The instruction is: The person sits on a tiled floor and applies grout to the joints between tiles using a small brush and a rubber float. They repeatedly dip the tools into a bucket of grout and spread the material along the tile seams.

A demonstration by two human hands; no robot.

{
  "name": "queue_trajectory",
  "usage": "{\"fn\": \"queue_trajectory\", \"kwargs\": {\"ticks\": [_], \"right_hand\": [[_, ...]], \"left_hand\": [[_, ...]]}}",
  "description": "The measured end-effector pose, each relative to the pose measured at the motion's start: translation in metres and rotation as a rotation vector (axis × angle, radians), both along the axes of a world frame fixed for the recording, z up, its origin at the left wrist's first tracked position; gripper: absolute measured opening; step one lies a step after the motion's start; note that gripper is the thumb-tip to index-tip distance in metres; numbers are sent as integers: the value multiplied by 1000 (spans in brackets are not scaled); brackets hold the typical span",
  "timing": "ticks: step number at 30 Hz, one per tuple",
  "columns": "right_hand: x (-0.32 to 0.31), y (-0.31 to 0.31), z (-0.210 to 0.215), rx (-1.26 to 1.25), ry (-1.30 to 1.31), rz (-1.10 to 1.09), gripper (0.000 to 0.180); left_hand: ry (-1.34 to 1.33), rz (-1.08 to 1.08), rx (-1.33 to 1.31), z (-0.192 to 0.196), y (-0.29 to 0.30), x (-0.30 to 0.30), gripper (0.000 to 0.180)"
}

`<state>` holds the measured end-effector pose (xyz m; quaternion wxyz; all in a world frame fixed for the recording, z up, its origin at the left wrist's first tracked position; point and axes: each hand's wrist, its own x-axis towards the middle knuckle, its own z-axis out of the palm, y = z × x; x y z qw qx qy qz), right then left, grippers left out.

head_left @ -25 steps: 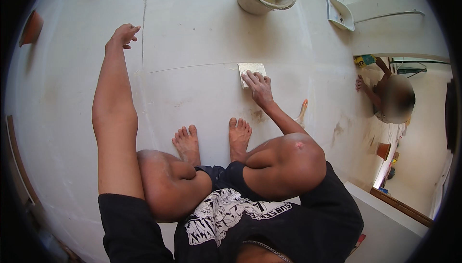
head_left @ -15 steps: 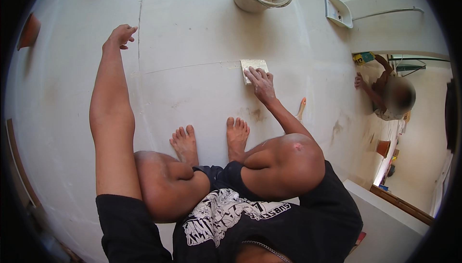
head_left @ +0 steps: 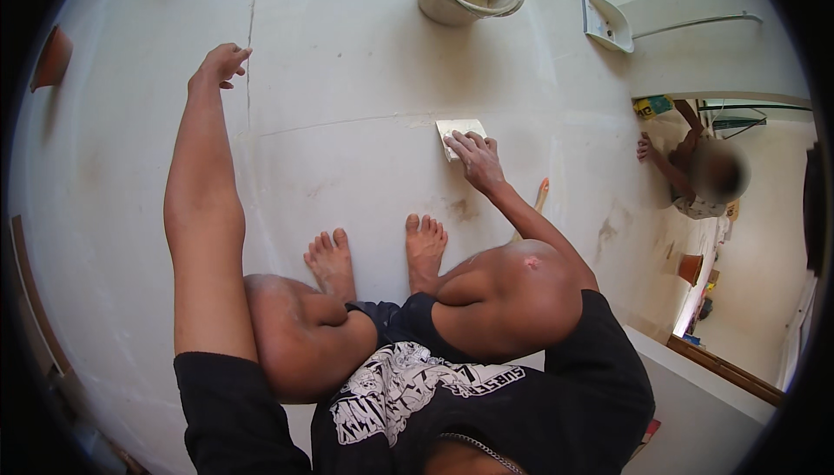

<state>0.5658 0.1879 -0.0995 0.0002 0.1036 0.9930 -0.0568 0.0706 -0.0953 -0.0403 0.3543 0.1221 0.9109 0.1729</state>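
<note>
Pinched in my right hand (head_left: 477, 159) is a flat, square, cream-coloured putty spreader (head_left: 459, 128), coated with filler. Its far edge sits near the right end of a thin seam line (head_left: 339, 123) on the pale floor; whether it touches the floor I cannot tell. My left hand (head_left: 228, 64) reaches far forward with nothing in it, its fingers loosely bent and apart, beside a darker lengthwise crack (head_left: 251, 19). Ahead of my right hand stands a grey bucket (head_left: 447, 8) with beige filler inside.
A brush with an orange-tipped handle (head_left: 543, 193) lies right of my right forearm. Farther right are a white dustpan (head_left: 608, 23) with a long handle and a crouching co-worker (head_left: 695, 175) near a yellow-green package (head_left: 653, 107). A terracotta-coloured pot (head_left: 54, 58) stands far left.
My right hand has drawn the spreader slightly back toward me and to the right, and the spreader now looks more tilted. The left hand has hardly moved.
</note>
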Motion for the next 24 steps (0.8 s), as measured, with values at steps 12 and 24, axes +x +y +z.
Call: {"fn": "queue_trajectory", "kwargs": {"ticks": [12,24], "right_hand": [[21,32,11,-49,23,-134,49],[50,173,7,-962,509,-937,34]], "left_hand": [[5,8,-17,5,-6,2,48],[-4,10,-3,3,-6,-1,50]]}}
